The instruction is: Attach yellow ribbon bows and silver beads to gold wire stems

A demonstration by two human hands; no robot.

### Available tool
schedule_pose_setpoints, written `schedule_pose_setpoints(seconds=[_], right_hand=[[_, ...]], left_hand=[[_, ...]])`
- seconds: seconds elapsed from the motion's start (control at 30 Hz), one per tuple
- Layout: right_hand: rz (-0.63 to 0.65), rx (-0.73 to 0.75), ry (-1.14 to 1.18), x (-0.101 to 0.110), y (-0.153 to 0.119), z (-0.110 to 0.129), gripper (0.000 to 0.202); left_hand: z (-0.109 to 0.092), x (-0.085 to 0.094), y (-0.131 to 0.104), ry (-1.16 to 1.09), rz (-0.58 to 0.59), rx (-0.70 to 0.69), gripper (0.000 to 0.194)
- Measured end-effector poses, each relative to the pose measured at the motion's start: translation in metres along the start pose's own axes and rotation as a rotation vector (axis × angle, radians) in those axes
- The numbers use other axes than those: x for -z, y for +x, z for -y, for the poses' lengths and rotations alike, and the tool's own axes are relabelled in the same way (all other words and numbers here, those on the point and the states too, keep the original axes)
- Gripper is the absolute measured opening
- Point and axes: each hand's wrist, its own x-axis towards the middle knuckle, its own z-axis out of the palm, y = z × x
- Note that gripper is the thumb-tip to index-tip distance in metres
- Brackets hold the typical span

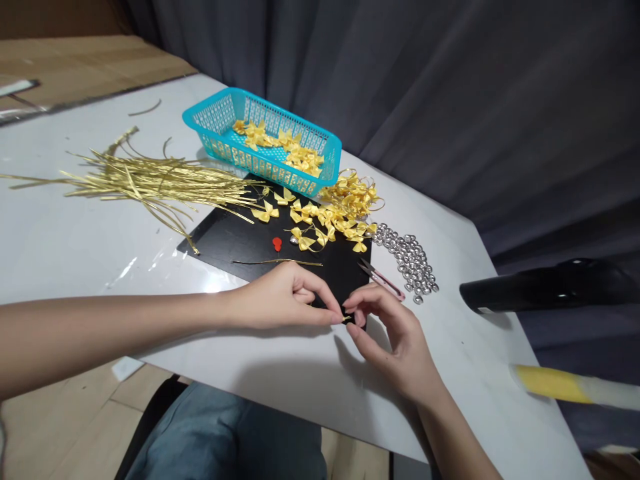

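Observation:
My left hand is closed in a pinch, thumb and index finger on a small yellow piece; most of it is hidden, so its kind does not show. Close to its tip, my right hand curves with thumb and fingers apart. Beneath both hands lies a black mat. On that mat are several yellow ribbon bows, a gold tie strand and a red piece. Small pink-handled scissors lie just beyond my right hand.
A turquoise basket holding more yellow bows stands at the back. To the left is a bundle of gold strands; to the right, a cluster of silvery beads. A black cylindrical object and a yellow-and-white stick jut in from the right.

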Motion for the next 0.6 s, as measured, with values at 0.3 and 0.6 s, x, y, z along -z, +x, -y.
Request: schedule_pose_setpoints(seconds=[0.3,0.6], right_hand=[[-0.006,0.012,0.016,-0.0010,-0.0025,-0.0001,0.017],[-0.005,0.037,-0.013,-0.0036,-0.0019,0.0018,0.015]], left_hand=[[0.0023,0.0008,0.0013,-0.048,0.020,-0.012,0.028],[0.0059,0.0022,0.0015,-0.057,0.061,-0.005,0.031]])
